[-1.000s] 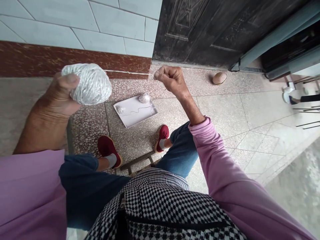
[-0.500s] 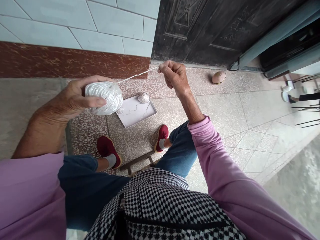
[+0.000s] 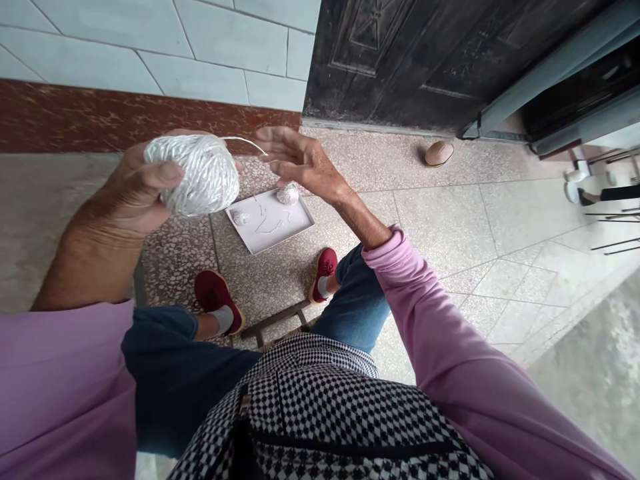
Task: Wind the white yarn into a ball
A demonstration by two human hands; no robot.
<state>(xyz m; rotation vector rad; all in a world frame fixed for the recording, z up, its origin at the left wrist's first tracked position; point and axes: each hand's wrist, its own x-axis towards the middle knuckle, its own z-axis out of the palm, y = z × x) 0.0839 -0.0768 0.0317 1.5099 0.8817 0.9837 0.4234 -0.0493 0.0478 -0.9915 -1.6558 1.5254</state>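
Yarn ball [image 3: 193, 175]: large, white and glossy, wound round in crossing layers, firm in outline; it was held up in front of the body, above the floor and just left of the tray.
Left hand [image 3: 133, 200]: closed around the yarn ball, thumb across the near side, fingers behind it.
Right hand [image 3: 300, 160]: open, fingers spread and extended, just right of the yarn ball and not touching it.
Strand [image 3: 245, 141]: a slack arc ran from the top of the yarn ball toward the right fingertips; whether it lay on a finger could not be told.
Tray [image 3: 280, 233]: white, flat on the terrazzo floor ahead of the red shoes [image 3: 215, 297].
Small balls: one [image 3: 289, 195] at the far edge of the tray, one [image 3: 241, 218] at its left corner, both far smaller than the held ball.
Loose thread [image 3: 267, 223]: a few curled lengths lay on the tray between the small balls.
Work done, as judged: most of the thread appeared already wound onto the yarn ball.
Work left, as judged: the slack strand, the loose thread and the two small balls.
Surface condition: wraps looked even, with no visible snarl.
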